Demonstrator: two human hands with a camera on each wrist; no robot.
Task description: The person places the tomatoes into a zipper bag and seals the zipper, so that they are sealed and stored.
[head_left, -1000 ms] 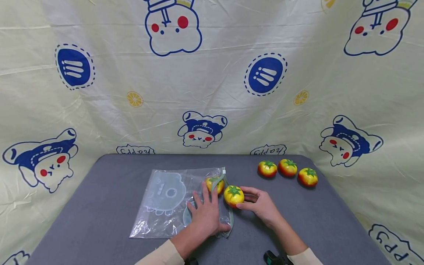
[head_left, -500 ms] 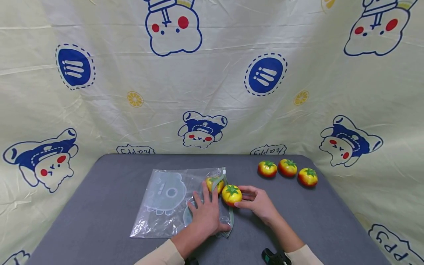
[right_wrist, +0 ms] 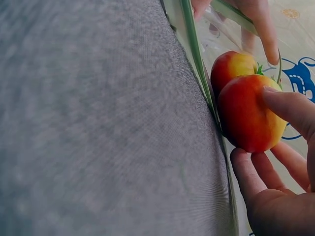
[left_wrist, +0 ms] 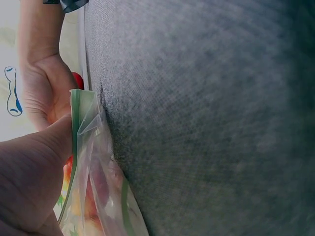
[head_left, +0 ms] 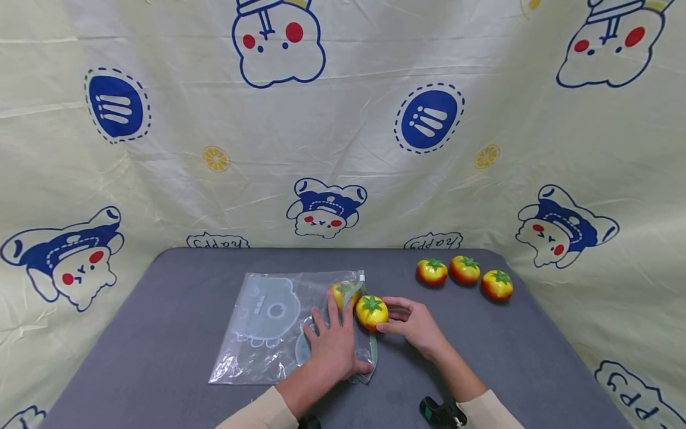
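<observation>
Gripping a red-yellow tomato in the right hand, at the three-o'clock mouth of the clear bag; resting the splayed left hand there; counting one bagged tomato at ten o'clock (apparently early going), leaving three loose tomatoes at two.

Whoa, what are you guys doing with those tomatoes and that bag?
A person is holding a tomato in their right hand, right at the mouth of a clear zip bag. Their left hand is spread over the bag near that opening. Another tomato is already just inside. Three more tomatoes sit outside the bag, near the far right corner of the gray table.
</observation>
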